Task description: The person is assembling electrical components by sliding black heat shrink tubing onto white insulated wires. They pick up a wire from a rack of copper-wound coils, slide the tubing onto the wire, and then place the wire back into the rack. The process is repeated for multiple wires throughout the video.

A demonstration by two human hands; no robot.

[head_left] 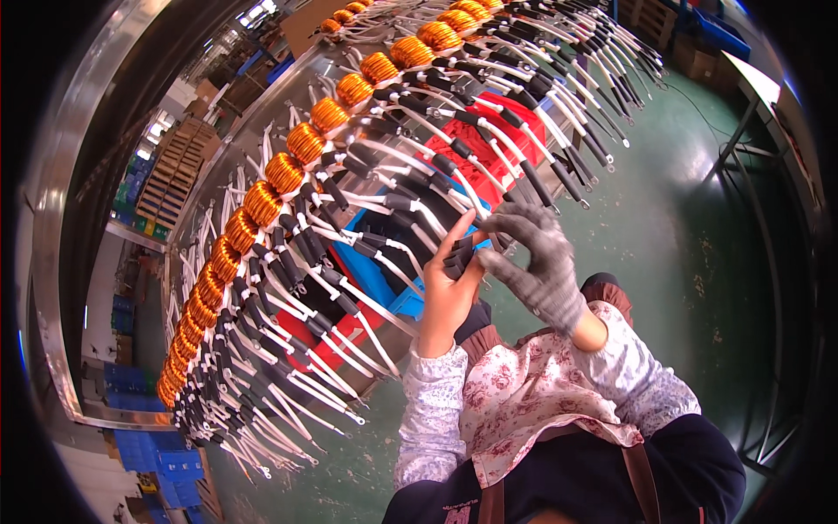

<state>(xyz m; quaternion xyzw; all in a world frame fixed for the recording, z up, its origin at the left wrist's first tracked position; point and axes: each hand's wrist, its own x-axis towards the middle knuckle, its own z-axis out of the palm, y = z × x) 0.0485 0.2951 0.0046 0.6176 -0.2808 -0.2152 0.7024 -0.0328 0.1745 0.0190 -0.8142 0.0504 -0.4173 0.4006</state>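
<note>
My left hand (449, 293), bare, is closed around several short black sleeves (458, 258). Its index finger stretches up against a white wire lead (463, 192) of the row. Close beside it, my right hand (541, 266) wears a grey glove. Thumb and forefinger curve together at the left fingertips and the lead's end; what they pinch is hidden. A long row of copper-wound ring coils (307, 142) lies on the metal stand, with white leads and black sleeves (297, 271) hanging toward me, many ending in metal ring lugs.
Under the leads stand a blue bin (371, 271) and a red crate (493, 144), with another red bin (336, 345) nearer. A metal frame (48, 262) runs along the left. Wooden pallets (179, 170) and blue boxes (161, 458) lie beyond it. At right, a table (752, 80) stands on green floor.
</note>
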